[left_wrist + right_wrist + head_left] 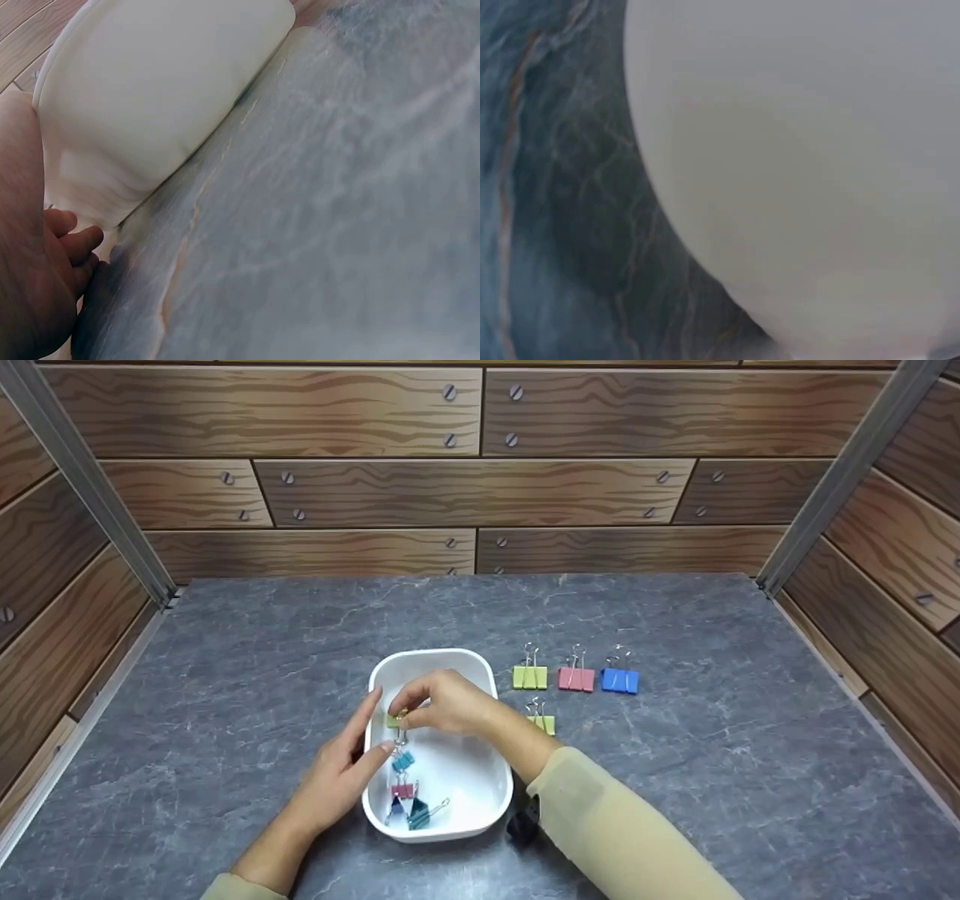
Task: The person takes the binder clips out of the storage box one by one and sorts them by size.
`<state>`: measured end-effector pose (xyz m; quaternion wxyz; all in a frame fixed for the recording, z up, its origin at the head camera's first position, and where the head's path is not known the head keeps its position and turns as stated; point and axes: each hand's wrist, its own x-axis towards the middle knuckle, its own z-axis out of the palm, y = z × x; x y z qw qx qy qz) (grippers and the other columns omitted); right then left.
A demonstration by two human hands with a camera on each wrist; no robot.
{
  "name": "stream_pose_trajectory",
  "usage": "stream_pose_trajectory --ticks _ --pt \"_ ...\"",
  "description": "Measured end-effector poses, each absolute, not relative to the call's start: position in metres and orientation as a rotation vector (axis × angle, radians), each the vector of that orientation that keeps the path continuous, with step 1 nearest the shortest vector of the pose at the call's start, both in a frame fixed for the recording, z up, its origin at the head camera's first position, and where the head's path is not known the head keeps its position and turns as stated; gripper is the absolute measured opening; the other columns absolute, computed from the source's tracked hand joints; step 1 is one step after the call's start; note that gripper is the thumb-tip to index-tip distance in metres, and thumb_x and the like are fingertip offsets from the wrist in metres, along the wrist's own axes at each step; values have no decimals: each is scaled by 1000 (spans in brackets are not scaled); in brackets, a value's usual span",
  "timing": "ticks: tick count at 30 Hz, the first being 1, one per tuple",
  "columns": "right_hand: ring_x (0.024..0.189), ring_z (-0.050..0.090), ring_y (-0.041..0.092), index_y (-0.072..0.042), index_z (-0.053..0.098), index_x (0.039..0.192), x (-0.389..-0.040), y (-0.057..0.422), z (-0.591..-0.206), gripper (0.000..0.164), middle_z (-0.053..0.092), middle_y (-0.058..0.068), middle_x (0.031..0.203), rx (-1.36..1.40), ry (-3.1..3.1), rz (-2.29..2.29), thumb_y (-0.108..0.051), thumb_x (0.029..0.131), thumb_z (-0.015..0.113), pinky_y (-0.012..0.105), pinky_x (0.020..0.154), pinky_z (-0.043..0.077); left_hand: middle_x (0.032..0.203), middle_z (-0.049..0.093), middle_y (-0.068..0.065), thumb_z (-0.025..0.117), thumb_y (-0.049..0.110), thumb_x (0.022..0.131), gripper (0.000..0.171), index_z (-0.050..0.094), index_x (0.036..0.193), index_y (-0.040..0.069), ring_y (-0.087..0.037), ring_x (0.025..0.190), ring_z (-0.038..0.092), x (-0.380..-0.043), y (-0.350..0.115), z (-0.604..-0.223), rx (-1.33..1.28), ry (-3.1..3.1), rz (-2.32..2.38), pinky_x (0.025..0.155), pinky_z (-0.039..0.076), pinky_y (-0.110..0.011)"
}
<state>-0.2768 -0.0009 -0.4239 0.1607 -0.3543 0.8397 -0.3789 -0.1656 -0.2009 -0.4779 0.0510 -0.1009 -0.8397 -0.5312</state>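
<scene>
White plastic makes up the tub (450, 835) between my two hands, which sits on the dark grey, marbled table (750, 750). My right hand (444, 703) reaches in over the tub's right side, forefinger bent and thumb brought close to it, and between the two tips I pinch a small yellow-green clip (393, 721) just inside the left wall. My left hand (336, 769) holds the tub by its left side: thumb and forefinger spread wide apart, both at the rim, the thumb tip over the inside. From the left wrist, its other fingers show loosely bent by the outer wall. The right wrist view shows only tub and table, so I cannot tell anything of my grip from there.

Below the pinched clip, along the left side of the tub floor, lie a light teal clip (403, 761), then a small pink clip (403, 790), with a navy clip (397, 810) and a dark teal clip (418, 816) crowded beneath it, one wire handle sticking out to the right.

Outside, right of the tub, three bigger clips stand in a row: lime (529, 678), pink (576, 679), blue (620, 681). Another lime clip (547, 725) sits nearer me, partly hidden behind my forearm. Wood-patterned panels (472, 495) rise behind the table.
</scene>
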Motion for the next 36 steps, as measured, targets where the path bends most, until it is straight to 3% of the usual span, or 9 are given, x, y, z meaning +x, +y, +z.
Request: stream_pose_trajectory --ticks 10,19,31,36 --pt "108 71 13 -13 84 112 -276 -1 -422 16 80 -5 108 -869 2458 -1151 -13 97 78 28 95 54 165 44 -14 66 28 106 72 32 169 31 -27 139 53 -166 -200 -477 -314 -2547 -1610 112 44 -54" --pt "86 68 6 -10 85 99 -276 -2 -423 8 79 -5 92 -810 2501 -1317 -6 96 78 25 84 56 167 38 -13 66 28 106 72 31 169 30 -28 148 44 -166 -200 -478 -310 -2552 -1594 117 39 -54" --pt "77 66 8 -3 78 101 -278 1 -420 8 74 0 86 -784 2340 -1716 -4 94 80 23 72 54 169 35 -12 66 31 106 73 30 169 31 -29 153 36 -167 -201 -477 -299 -2572 -1587 122 32 -52" --pt "79 68 12 -5 77 98 -275 7 -413 3 76 3 92 -815 2269 -1826 -3 96 78 29 75 56 170 34 -12 66 32 106 73 29 170 31 -29 154 35 -167 -202 -477 -302 -2580 -1588 122 30 -52"
